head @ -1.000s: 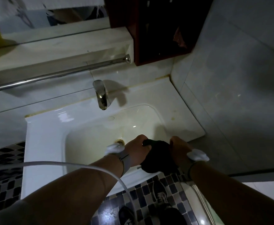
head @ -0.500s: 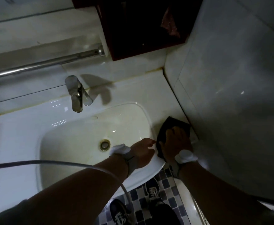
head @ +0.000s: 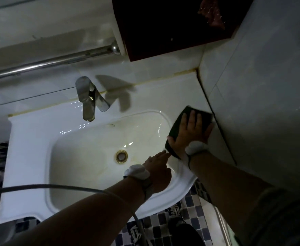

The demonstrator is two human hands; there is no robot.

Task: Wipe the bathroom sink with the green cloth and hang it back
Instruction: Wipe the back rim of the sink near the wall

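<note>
The white bathroom sink (head: 26, 157) fills the middle of the view, with a brass drain (head: 122, 155) in its basin. A dark green cloth (head: 178, 122) lies flat on the sink's right rim, close to the side wall. My right hand (head: 190, 132) presses on the cloth with fingers spread and straight. My left hand (head: 159, 172) rests on the sink's front right rim, fingers extended, just below the cloth's near corner. A chrome towel bar (head: 44, 63) runs along the back wall above the sink.
A chrome faucet (head: 88, 100) stands at the back of the basin. A dark red cabinet (head: 163, 29) hangs at the upper right. The tiled side wall (head: 261, 86) is right beside the cloth. A grey hose (head: 56, 187) crosses my left forearm. Checkered floor and shoes lie below.
My right hand slid the cloth along the right rim toward the back wall. A second ago both hands held the bunched cloth over the front rim; my left hand has since let go.
</note>
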